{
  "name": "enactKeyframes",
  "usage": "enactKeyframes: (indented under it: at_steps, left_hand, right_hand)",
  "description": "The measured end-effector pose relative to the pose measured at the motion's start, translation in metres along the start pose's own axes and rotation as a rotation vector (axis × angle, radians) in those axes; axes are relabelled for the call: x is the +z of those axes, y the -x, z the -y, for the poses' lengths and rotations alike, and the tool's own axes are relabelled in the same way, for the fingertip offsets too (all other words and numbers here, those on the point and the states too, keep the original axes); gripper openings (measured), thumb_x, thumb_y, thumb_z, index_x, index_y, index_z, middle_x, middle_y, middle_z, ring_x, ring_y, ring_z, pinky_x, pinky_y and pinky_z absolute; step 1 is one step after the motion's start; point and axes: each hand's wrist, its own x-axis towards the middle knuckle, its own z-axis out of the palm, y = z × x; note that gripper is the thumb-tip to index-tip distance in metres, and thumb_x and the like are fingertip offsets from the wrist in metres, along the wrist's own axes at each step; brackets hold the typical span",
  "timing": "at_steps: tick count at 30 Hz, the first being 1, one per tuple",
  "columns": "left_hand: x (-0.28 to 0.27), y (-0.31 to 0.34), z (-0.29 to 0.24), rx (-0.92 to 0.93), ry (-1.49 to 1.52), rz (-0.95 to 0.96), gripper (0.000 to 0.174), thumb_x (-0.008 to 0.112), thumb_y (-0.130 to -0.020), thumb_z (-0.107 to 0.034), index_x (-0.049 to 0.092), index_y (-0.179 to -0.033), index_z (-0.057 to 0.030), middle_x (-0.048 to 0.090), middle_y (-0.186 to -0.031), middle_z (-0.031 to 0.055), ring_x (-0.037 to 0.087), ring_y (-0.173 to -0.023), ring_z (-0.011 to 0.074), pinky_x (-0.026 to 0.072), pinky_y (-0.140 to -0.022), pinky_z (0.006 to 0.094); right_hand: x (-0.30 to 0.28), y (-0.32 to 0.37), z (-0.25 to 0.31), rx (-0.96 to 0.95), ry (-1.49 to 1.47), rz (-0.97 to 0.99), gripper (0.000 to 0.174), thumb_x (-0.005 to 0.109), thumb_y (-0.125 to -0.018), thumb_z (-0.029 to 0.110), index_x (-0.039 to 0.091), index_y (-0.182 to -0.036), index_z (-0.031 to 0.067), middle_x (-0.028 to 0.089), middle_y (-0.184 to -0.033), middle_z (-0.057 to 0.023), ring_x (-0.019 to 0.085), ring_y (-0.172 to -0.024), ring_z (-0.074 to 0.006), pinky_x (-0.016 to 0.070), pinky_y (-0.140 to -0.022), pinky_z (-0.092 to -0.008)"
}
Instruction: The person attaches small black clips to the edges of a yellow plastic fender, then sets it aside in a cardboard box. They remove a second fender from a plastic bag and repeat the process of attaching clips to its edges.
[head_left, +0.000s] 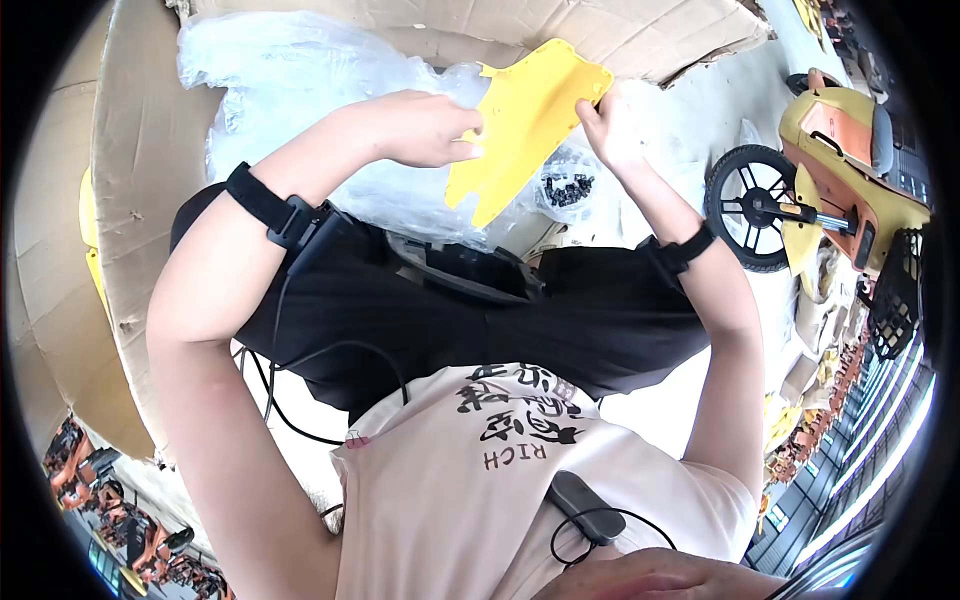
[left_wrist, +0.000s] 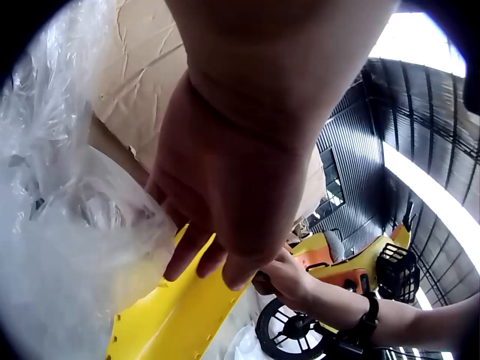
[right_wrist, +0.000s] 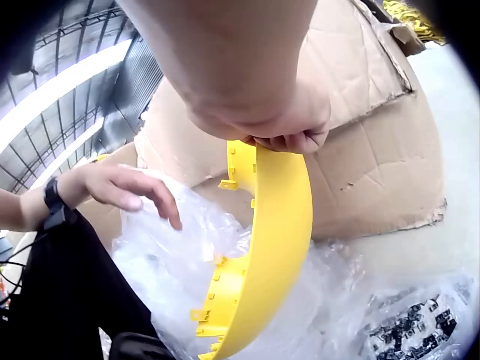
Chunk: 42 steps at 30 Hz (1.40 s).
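Observation:
A curved yellow plastic cover [head_left: 530,120], with small clip tabs along its edges, hangs above a clear plastic bag [head_left: 300,90]. My right hand [head_left: 612,130] grips one end of the cover, thumb on its near face in the head view. In the right wrist view, the fingers of that hand [right_wrist: 277,120] curl over the top end of the cover [right_wrist: 281,232]. My left hand [head_left: 430,130] is beside the opposite edge with fingers loosely bent. A gap shows between the left hand [right_wrist: 131,191] and the cover in the right wrist view.
Cardboard [head_left: 150,200] walls rise at the left and back. A bag of small black parts [head_left: 567,188] lies beyond my lap. To the right stands a yellow and orange ride-on vehicle [head_left: 835,140] with a black wheel [head_left: 755,208]. Cables [head_left: 330,345] hang by my left leg.

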Motion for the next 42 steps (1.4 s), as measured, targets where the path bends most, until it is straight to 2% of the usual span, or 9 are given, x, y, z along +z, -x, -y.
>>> enactKeyframes:
  at_steps: [3, 5, 10, 12, 15, 21, 25, 28, 42]
  left_hand:
    - [0.0, 0.005, 0.026, -0.33, -0.331, 0.44, 0.032, 0.049, -0.093, -0.022, 0.065, -0.111, -0.0007, 0.07, -0.091, 0.0202, 0.066, -0.091, 0.0385, 0.0519, -0.084, 0.0446]
    - [-0.008, 0.017, 0.041, -0.423, -0.475, 0.364, 0.034, 0.051, -0.091, -0.022, 0.064, -0.115, 0.0, 0.069, -0.101, 0.0232, 0.065, -0.096, 0.0382, 0.0512, -0.086, 0.0448]
    - [-0.03, 0.014, 0.015, -0.145, 0.522, -0.497, 0.056, 0.053, -0.096, -0.046, 0.055, -0.136, -0.0055, 0.058, -0.133, 0.0172, 0.053, -0.127, 0.0271, 0.0421, -0.104, 0.0381]
    - [-0.04, 0.019, -0.004, -0.02, 1.165, -0.323, 0.083, 0.054, -0.084, -0.072, 0.055, -0.136, -0.0069, 0.057, -0.134, 0.0151, 0.05, -0.13, 0.0284, 0.0361, -0.11, 0.0402]
    - [-0.039, 0.031, -0.002, 0.276, 1.35, 0.039, 0.09, 0.057, -0.081, -0.074, 0.049, -0.14, -0.0066, 0.055, -0.137, 0.013, 0.047, -0.131, 0.0265, 0.0338, -0.111, 0.0439]
    - [-0.023, 0.029, -0.017, 0.115, 1.552, 0.224, 0.101, 0.077, -0.071, -0.052, 0.033, -0.149, -0.0053, 0.051, -0.14, 0.0152, 0.048, -0.128, 0.0281, 0.0328, -0.111, 0.04]
    - [-0.04, 0.036, -0.025, -0.029, 1.504, 0.181, 0.1, 0.075, -0.067, -0.03, 0.028, -0.151, -0.0034, 0.051, -0.138, 0.0173, 0.047, -0.129, 0.0282, 0.0341, -0.11, 0.0379]
    - [-0.038, 0.039, -0.01, 0.018, 1.402, -0.101, 0.11, 0.079, -0.06, -0.028, 0.025, -0.153, -0.0048, 0.047, -0.144, 0.0168, 0.043, -0.134, 0.0285, 0.0324, -0.112, 0.0378]
    - [-0.01, 0.01, -0.034, -0.031, 1.27, -0.321, 0.104, 0.073, -0.073, -0.009, 0.009, -0.156, -0.0098, 0.029, -0.152, 0.0172, 0.036, -0.139, 0.029, 0.0339, -0.112, 0.0414]
  right_hand:
    - [-0.028, 0.014, -0.008, -0.28, -0.225, -0.19, 0.031, 0.054, -0.088, 0.013, 0.054, -0.114, -0.0045, 0.069, -0.096, -0.0165, 0.067, -0.082, -0.0306, 0.0505, -0.077, -0.0387]
    - [-0.05, 0.028, 0.002, -0.134, -0.308, -0.167, 0.027, 0.055, -0.089, 0.012, 0.054, -0.112, -0.0036, 0.066, -0.09, -0.0106, 0.062, -0.073, -0.0229, 0.0485, -0.07, -0.0344]
    - [-0.078, 0.063, 0.036, 0.062, -0.9, -0.12, 0.012, 0.059, -0.092, 0.013, 0.056, -0.101, 0.0046, 0.041, -0.07, 0.0066, 0.03, -0.055, -0.0016, 0.0253, -0.053, -0.0204]
    - [-0.082, 0.065, 0.038, 0.013, -1.003, -0.089, 0.012, 0.059, -0.092, 0.013, 0.056, -0.101, 0.0054, 0.041, -0.069, 0.0067, 0.03, -0.054, -0.0021, 0.0253, -0.052, -0.0209]
    - [-0.083, 0.067, 0.038, -0.026, -1.139, -0.052, 0.011, 0.06, -0.092, 0.013, 0.056, -0.101, 0.0076, 0.04, -0.069, 0.0074, 0.029, -0.055, -0.0028, 0.0246, -0.052, -0.0216]
    - [-0.067, 0.073, 0.059, 0.03, -1.208, 0.082, 0.022, 0.062, -0.094, 0.018, 0.057, -0.111, 0.0038, 0.046, -0.072, 0.0074, 0.031, -0.059, -0.0024, 0.0265, -0.055, -0.0211]
    - [-0.063, 0.065, 0.045, 0.001, -1.36, 0.168, 0.045, 0.062, -0.095, 0.021, 0.048, -0.133, 0.0009, 0.053, -0.081, 0.003, 0.04, -0.064, -0.0052, 0.0371, -0.064, -0.0224]
    - [-0.069, 0.063, 0.03, 0.02, -1.458, 0.164, 0.046, 0.053, -0.098, 0.01, 0.041, -0.141, -0.0036, 0.063, -0.109, -0.0128, 0.062, -0.085, -0.0166, 0.051, -0.092, -0.0326]
    - [-0.069, 0.074, 0.034, -0.082, -1.274, 0.108, 0.025, 0.054, -0.1, 0.012, 0.057, -0.119, -0.004, 0.067, -0.112, -0.0195, 0.069, -0.1, -0.0233, 0.056, -0.089, -0.0335]
